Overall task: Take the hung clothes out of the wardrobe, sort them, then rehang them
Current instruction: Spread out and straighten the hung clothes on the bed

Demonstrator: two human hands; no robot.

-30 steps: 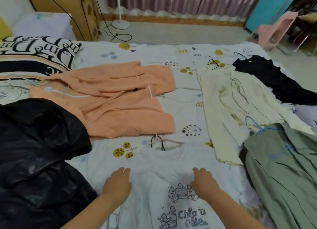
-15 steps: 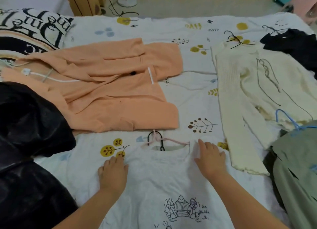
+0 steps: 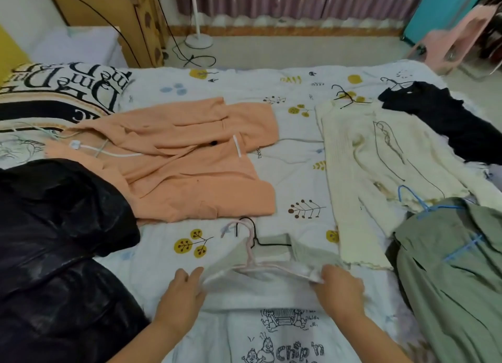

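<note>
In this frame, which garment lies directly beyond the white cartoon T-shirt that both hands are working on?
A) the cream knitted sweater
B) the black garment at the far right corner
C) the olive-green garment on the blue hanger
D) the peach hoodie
D: the peach hoodie lies spread out just past the pink hanger at the neck of the white T-shirt, while the other garments lie off to the right.

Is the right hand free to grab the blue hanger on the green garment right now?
Probably not yet: the right hand grips the white T-shirt's shoulder. Once it lets go, nothing covers the blue hanger atop the green garment.
</note>
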